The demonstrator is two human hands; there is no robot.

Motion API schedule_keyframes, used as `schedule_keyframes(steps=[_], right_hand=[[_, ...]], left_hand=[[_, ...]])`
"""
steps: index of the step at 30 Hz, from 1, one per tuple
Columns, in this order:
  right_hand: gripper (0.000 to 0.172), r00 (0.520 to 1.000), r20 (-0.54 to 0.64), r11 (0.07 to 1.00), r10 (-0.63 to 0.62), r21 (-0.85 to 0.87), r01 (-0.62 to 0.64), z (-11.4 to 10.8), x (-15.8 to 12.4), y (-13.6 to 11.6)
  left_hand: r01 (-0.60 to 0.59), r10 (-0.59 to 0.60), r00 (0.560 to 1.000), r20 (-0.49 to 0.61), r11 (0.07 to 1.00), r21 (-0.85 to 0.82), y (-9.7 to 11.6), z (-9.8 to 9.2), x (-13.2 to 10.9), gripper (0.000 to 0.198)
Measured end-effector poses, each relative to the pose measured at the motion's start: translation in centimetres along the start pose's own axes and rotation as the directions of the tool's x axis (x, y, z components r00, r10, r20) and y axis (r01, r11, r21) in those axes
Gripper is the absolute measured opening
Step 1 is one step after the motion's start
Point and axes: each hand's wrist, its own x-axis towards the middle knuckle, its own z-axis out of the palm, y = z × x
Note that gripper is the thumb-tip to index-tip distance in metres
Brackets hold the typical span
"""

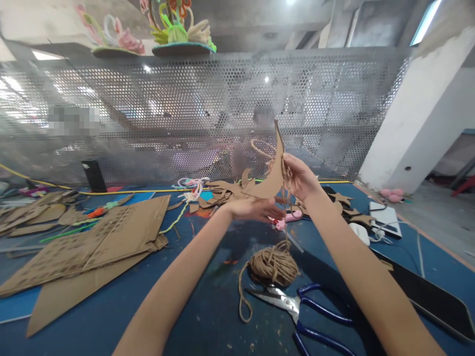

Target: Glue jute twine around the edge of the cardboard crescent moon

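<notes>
A crescent-shaped cardboard piece (272, 180) is held up over the table, its thin tip pointing upward. My right hand (300, 177) pinches it along the right edge, with strands of jute twine (285, 173) around the piece by those fingers. Just under the crescent's lower end is my left hand (250, 210), fingers stretched out to the right near the hanging strand; whether it touches the cardboard I cannot tell. From the twine, a strand runs down to a jute ball (274, 264) on the table. Blue-handled scissors (293, 304) lie open in front of the ball.
Folded cardboard sheets (100, 242) cover the left side. Cardboard cut-outs (222, 190) are piled behind my hands, with more star-shaped ones (343, 199) at right. A black phone-like slab (430, 296) lies at the right edge. A perforated metal screen (222, 109) stands behind the table.
</notes>
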Motion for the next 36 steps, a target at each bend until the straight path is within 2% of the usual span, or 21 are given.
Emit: schedule_keyframes(steps=[2,4,6,8,9,10,13,16,18,19,21,24,26,28,30,31,32,34,35,36], right_hand=[[0.017,0.998,-0.049,0.999,-0.033,-0.012,0.032,-0.3,0.1,-0.3],[0.016,0.994,-0.082,0.997,-0.075,-0.017,0.074,-0.7,0.2,-0.7],[0.014,0.988,-0.1,0.993,-0.117,-0.013,0.116,-1.4,0.4,-1.4],[0.012,0.984,-0.098,0.989,-0.147,0.0,0.148,-2.0,0.4,-2.2],[0.011,0.985,-0.086,0.988,-0.152,0.007,0.153,-2.2,0.4,-2.5],[0.012,0.987,-0.064,0.989,-0.149,0.012,0.15,-2.2,0.3,-2.6],[0.014,0.996,0.058,0.998,-0.067,0.009,0.067,-1.0,-0.6,-1.6],[0.024,0.976,0.208,0.998,0.069,-0.012,-0.068,1.5,-1.7,1.5],[0.033,0.95,0.278,0.99,0.14,-0.031,-0.137,3.4,-2.3,3.8],[0.037,0.94,0.299,0.987,0.161,-0.039,-0.157,4.2,-2.6,4.6],[0.038,0.935,0.311,0.985,0.173,-0.038,-0.17,5.4,-2.9,5.3],[0.03,0.956,0.265,0.991,0.122,0.012,-0.13,5.6,-2.8,3.5],[0.018,0.982,0.183,0.997,0.038,0.055,-0.049,5.0,-2.6,1.1],[0.009,0.993,0.014,0.991,-0.117,0.065,0.116,4.0,-2.4,-1.3],[0.009,0.973,-0.085,0.975,-0.215,0.046,0.219,3.0,-2.3,-3.1],[0.01,0.963,-0.113,0.968,-0.245,0.033,0.25,2.6,-2.3,-3.7],[0.01,0.956,-0.13,0.963,-0.263,0.022,0.268,2.2,-2.3,-4.1],[0.008,0.948,-0.151,0.959,-0.28,-0.001,0.283,1.5,-2.2,-4.5],[0.008,0.948,-0.154,0.96,-0.279,-0.012,0.281,1.2,-2.2,-4.5],[0.008,0.952,-0.149,0.963,-0.269,-0.019,0.269,1.0,-2.0,-4.4]], left_hand=[[0.025,-0.018,0.987,0.162,0.999,-0.04,-0.9,1.6,0.7,0.046],[0.029,-0.014,0.982,0.19,0.997,-0.078,-1.2,2.4,1.1,0.046],[0.005,0.002,0.997,0.073,0.996,-0.09,-0.6,2.1,1.0,0.04],[-0.094,0.082,0.99,-0.11,0.99,-0.105,0.9,0.8,0.3,0.032],[-0.178,0.151,0.968,-0.202,0.977,-0.118,1.8,0.0,-0.3,0.028],[-0.279,0.231,0.926,-0.298,0.951,-0.13,2.8,-0.7,-1.0,0.023],[-0.524,0.402,0.766,-0.502,0.842,-0.127,5.5,-1.8,-3.0,0.018],[-0.661,0.468,0.638,-0.611,0.74,-0.124,6.6,-1.2,-3.8,0.017],[-0.701,0.472,0.588,-0.658,0.702,-0.123,6.6,-0.6,-3.5,0.018],[-0.707,0.469,0.578,-0.668,0.697,-0.122,6.4,-0.5,-3.3,0.018],[-0.688,0.471,0.6,-0.647,0.716,-0.118,5.9,-0.8,-2.9,0.014],[-0.597,0.458,0.704,-0.543,0.796,-0.102,5.3,-2.0,-2.7,0.007],[-0.504,0.401,0.778,-0.483,0.857,-0.101,4.7,-2.6,-2.7,0.007],[-0.393,0.312,0.847,-0.431,0.913,-0.112,3.8,-2.6,-2.3,0.017],[-0.233,0.199,0.931,-0.306,0.969,-0.079,2.6,-1.6,-1.5,0.026],[-0.149,0.141,0.968,-0.206,0.988,-0.026,2.1,-1.0,-1.0,0.028],[-0.059,0.063,0.997,-0.054,0.995,0.086,1.6,-0.2,-0.5,0.027],[0.011,-0.073,0.979,0.192,0.953,0.304,1.0,1.1,0.1,0.02],[0.01,-0.112,0.961,0.254,0.928,0.374,1.0,1.5,0.1,0.018],[-0.005,-0.109,0.959,0.262,0.917,0.399,1.2,1.7,0.0,0.019]])
